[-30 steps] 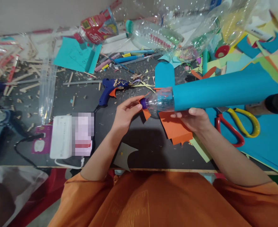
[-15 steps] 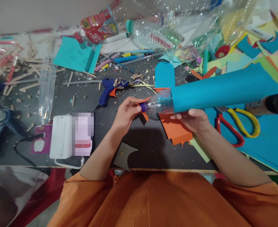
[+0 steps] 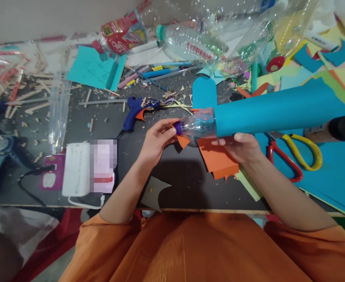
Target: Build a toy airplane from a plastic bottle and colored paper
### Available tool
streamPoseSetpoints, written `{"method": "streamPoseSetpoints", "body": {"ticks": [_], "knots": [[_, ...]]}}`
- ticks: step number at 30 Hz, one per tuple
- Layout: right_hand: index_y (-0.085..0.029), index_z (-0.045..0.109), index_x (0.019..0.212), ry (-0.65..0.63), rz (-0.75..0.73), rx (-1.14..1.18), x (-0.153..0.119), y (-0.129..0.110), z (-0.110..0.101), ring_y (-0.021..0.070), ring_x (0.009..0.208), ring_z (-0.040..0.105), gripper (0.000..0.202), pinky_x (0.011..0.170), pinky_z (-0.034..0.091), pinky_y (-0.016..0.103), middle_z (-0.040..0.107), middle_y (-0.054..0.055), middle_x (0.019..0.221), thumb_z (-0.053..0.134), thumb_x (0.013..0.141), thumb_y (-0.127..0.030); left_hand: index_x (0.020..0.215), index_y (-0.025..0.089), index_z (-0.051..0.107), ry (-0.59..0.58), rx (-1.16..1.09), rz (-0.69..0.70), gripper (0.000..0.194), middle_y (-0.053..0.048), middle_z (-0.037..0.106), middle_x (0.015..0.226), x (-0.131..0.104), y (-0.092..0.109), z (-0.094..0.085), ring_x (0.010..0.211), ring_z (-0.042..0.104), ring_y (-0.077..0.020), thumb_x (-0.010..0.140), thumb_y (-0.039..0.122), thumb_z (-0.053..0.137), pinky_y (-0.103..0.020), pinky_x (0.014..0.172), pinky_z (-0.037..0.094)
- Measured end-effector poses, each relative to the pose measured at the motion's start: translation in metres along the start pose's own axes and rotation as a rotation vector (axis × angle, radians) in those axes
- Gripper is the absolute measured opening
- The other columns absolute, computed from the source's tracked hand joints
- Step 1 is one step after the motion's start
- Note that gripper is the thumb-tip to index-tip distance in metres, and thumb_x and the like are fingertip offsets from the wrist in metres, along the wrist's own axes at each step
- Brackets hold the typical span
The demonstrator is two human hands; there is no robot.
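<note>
A clear plastic bottle (image 3: 200, 124) lies sideways between my hands, its body wrapped in a blue paper sheet (image 3: 266, 109). Its purple cap (image 3: 177, 128) points left. My left hand (image 3: 156, 143) pinches a piece of orange paper (image 3: 183, 141) against the cap. Under the wrapped body, my right hand (image 3: 242, 147) holds the bottle with the thumb along the lower side; some of its fingers are hidden beneath. Below the bottle, orange paper pieces (image 3: 219, 158) lie on the table. Beyond it is a round-topped blue paper piece (image 3: 204, 92).
A blue glue gun (image 3: 134, 111) lies left of the bottle. Red-and-yellow-handled scissors (image 3: 300, 156) and a dark-capped bottle (image 3: 342, 128) are at right. A white power box (image 3: 76, 168) sits at left. Several plastic bottles (image 3: 190, 45) and paper scraps line the back.
The orange paper at the cap has shifted slightly, showing more of its lower flap. The bottle's neck end has tilted up a little; both hands keep their hold.
</note>
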State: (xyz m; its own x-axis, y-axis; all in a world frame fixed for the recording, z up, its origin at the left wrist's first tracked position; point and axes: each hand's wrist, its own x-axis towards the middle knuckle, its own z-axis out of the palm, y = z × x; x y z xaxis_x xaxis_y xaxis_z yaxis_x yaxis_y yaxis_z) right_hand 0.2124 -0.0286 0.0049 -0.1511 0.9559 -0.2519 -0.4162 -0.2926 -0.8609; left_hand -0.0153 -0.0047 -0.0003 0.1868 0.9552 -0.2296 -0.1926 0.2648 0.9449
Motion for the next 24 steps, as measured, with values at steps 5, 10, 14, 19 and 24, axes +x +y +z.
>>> {"method": "streamPoseSetpoints", "body": {"ticks": [5,10,14,19,24], "knots": [[-0.027,0.063,0.056,0.017,0.0,0.007,0.0004,0.0004,0.0033,0.0151,0.049,0.056,0.031,0.067,0.061,0.04,0.058,-0.005,0.049,0.081,0.046,-0.05,0.094,0.025,0.069,-0.026,-0.05,-0.025,0.031,0.002,0.068,0.083,-0.0003,-0.0005,-0.0022,0.069,0.066,-0.0092,0.067,0.037,0.079,-0.021,0.065,0.057],[-0.027,0.062,0.056,0.018,0.004,-0.008,0.0,-0.0008,0.0051,0.0149,0.047,0.055,0.031,0.07,0.062,0.042,0.058,-0.006,0.049,0.08,0.046,-0.049,0.094,0.024,0.068,-0.044,-0.086,-0.055,0.034,0.002,0.069,0.082,0.0,0.001,-0.0033,0.073,0.07,-0.0114,0.065,0.037,0.08,-0.022,0.066,0.059],[-0.026,0.062,0.055,-0.001,-0.008,-0.001,-0.0003,-0.0015,0.0059,0.0142,0.049,0.056,0.031,0.071,0.063,0.04,0.057,-0.005,0.049,0.08,0.047,-0.049,0.092,0.024,0.069,-0.035,-0.117,-0.072,0.033,0.002,0.07,0.084,0.0003,0.0019,-0.0025,0.073,0.072,-0.0126,0.064,0.036,0.081,-0.022,0.065,0.061],[-0.025,0.059,0.049,0.036,0.017,0.031,0.0001,-0.001,0.007,0.0139,0.048,0.055,0.035,0.063,0.063,0.037,0.057,-0.005,0.049,0.082,0.041,-0.049,0.09,0.023,0.069,-0.056,-0.155,-0.089,0.031,0.002,0.069,0.085,0.0005,0.003,-0.0021,0.072,0.073,-0.013,0.063,0.033,0.082,-0.02,0.063,0.061],[-0.026,0.058,0.052,0.022,0.017,0.014,0.0003,0.0007,0.0045,0.0149,0.048,0.055,0.033,0.069,0.062,0.041,0.057,-0.005,0.05,0.081,0.045,-0.048,0.095,0.023,0.068,-0.089,-0.102,-0.067,0.028,0.0,0.068,0.089,0.0011,0.0014,-0.0048,0.072,0.073,-0.0144,0.07,0.032,0.077,-0.022,0.063,0.062]]}}
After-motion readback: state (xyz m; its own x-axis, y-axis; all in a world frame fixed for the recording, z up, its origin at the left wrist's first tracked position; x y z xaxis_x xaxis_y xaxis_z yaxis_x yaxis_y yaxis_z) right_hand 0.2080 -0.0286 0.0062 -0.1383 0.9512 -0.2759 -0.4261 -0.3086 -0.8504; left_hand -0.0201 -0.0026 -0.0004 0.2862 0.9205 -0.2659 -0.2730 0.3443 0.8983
